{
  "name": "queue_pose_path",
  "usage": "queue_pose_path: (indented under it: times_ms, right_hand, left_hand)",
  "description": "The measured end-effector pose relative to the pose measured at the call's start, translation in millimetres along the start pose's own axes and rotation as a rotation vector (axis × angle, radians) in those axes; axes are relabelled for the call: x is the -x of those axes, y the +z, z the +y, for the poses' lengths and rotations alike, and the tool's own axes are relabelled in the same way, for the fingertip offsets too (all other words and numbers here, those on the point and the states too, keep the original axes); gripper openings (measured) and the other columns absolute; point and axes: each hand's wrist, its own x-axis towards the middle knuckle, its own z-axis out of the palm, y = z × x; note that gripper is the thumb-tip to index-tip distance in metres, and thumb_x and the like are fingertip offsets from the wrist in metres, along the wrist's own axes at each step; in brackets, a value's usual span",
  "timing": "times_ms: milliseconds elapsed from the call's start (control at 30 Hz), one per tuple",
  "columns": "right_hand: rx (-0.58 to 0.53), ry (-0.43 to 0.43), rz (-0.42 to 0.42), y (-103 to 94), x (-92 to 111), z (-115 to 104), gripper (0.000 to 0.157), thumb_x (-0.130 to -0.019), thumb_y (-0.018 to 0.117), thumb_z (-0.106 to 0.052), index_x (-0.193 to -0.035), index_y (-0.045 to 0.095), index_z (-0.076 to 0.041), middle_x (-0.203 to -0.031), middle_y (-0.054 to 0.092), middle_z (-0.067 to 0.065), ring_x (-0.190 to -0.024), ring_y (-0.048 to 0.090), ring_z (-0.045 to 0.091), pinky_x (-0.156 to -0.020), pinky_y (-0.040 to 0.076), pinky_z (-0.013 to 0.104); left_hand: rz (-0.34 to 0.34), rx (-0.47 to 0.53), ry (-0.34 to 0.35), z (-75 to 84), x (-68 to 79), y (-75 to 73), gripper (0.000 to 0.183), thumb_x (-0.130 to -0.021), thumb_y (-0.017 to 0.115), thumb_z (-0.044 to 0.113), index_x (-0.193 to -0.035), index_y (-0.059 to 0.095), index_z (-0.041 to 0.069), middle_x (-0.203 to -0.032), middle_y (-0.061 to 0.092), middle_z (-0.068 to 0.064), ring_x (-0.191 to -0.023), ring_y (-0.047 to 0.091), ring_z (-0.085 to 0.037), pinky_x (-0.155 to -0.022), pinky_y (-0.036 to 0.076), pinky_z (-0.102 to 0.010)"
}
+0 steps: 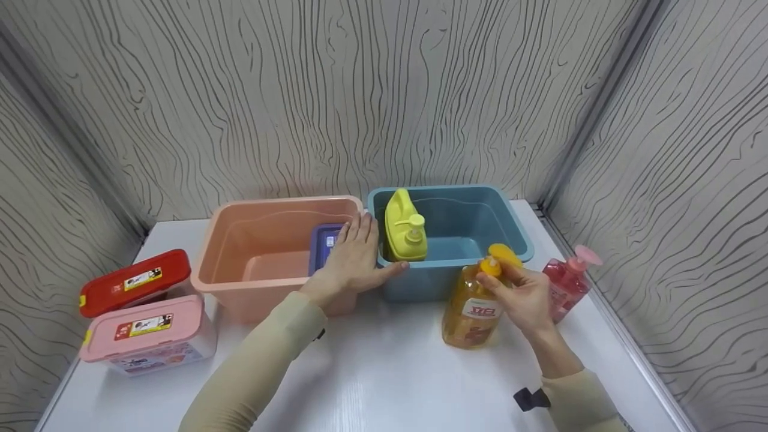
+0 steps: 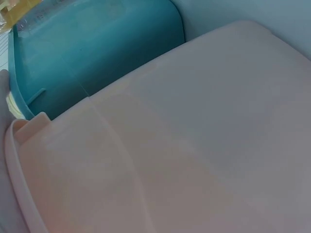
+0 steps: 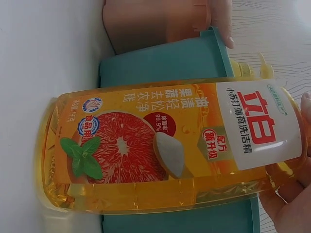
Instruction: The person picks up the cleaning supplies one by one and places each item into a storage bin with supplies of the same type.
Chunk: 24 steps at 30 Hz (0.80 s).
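Observation:
My right hand (image 1: 528,297) grips an amber dish soap bottle (image 1: 474,315) by its neck, just under the yellow pump head (image 1: 504,255). The bottle is upright in front of the blue bin (image 1: 444,273); its grapefruit label (image 3: 141,141) fills much of the right wrist view. My left hand (image 1: 354,255) lies with straight fingers across the adjoining rims of the pink bin (image 1: 258,285) and the blue bin, its thumb over the blue bin's front rim. A yellow pump bottle (image 1: 405,231) stands inside the blue bin at its left. Partly hidden behind my left hand is a purple-lidded box (image 1: 321,246) in the pink bin.
To the right, beside my right hand, stands a pink pump bottle (image 1: 567,288). A red-lidded box (image 1: 135,282) and a pink-lidded box (image 1: 150,336) sit left of the pink bin. Patterned walls (image 1: 300,108) enclose the white table (image 1: 384,378) at the back and sides.

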Motion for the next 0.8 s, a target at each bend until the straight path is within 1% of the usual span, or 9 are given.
queue_pose_path:
  times_ms: [100, 300, 400, 500, 667, 800]
  right_hand:
    - [-0.002, -0.016, 0.000, 0.0, -0.6, -3.6, 0.038, -0.095, 0.087, 0.000, -0.133, 0.080, 0.001, -0.119, 0.087, -0.015, -0.115, 0.081, -0.001, -0.100, 0.064, 0.020]
    - [-0.002, -0.076, -0.006, -1.6, -1.7, -13.5, 0.034, -0.094, 0.084, 0.008, -0.128, 0.080, 0.008, -0.112, 0.088, -0.013, -0.109, 0.083, 0.004, -0.096, 0.067, 0.022]
    - [-0.011, -0.077, -0.006, -2.7, -2.3, -18.9, 0.032, -0.095, 0.085, 0.006, -0.127, 0.081, 0.006, -0.113, 0.088, -0.009, -0.108, 0.084, 0.006, -0.095, 0.067, 0.024]
    - [-0.003, -0.078, -0.005, -4.1, -3.5, -23.8, 0.031, -0.095, 0.085, 0.004, -0.126, 0.082, 0.004, -0.114, 0.089, -0.009, -0.108, 0.083, 0.007, -0.096, 0.067, 0.024]
    - [0.025, -0.116, -0.005, -7.4, -6.6, -31.1, 0.031, -0.095, 0.085, 0.006, -0.126, 0.082, 0.005, -0.114, 0.088, -0.011, -0.107, 0.081, 0.005, -0.095, 0.066, 0.019]
    - [0.023, -0.117, -0.008, -9.9, -8.5, -38.2, 0.032, -0.096, 0.084, 0.006, -0.128, 0.080, 0.007, -0.112, 0.087, -0.014, -0.106, 0.082, 0.003, -0.095, 0.066, 0.018]
  left_hand:
    - [0.000, 0.002, 0.000, 0.3, 0.5, -0.6, 0.126, -0.098, 0.039, 0.093, -0.180, 0.008, 0.002, -0.192, 0.001, -0.017, -0.181, 0.000, -0.033, -0.148, 0.002, -0.055]
    - [0.001, 0.004, 0.004, -0.4, -0.4, -0.4, 0.127, -0.098, 0.038, 0.093, -0.180, 0.008, 0.001, -0.191, 0.003, -0.018, -0.181, 0.000, -0.035, -0.148, 0.003, -0.056]
    - [-0.004, 0.000, 0.002, -1.0, -0.1, 0.2, 0.127, -0.098, 0.037, 0.093, -0.180, 0.008, 0.001, -0.191, 0.002, -0.018, -0.181, 0.000, -0.034, -0.148, 0.003, -0.056]
    - [-0.003, 0.002, 0.002, -1.4, 0.2, 0.5, 0.127, -0.098, 0.038, 0.093, -0.180, 0.007, 0.001, -0.192, 0.002, -0.018, -0.181, 0.000, -0.034, -0.148, 0.002, -0.056]
    - [0.005, 0.012, 0.001, -1.0, 0.6, 0.2, 0.127, -0.097, 0.039, 0.093, -0.180, 0.007, 0.002, -0.192, 0.002, -0.017, -0.181, 0.000, -0.033, -0.147, 0.002, -0.055]
    - [0.003, 0.011, 0.000, -0.4, 0.6, 0.2, 0.127, -0.097, 0.038, 0.093, -0.180, 0.007, 0.003, -0.192, 0.001, -0.017, -0.181, 0.000, -0.033, -0.147, 0.002, -0.056]
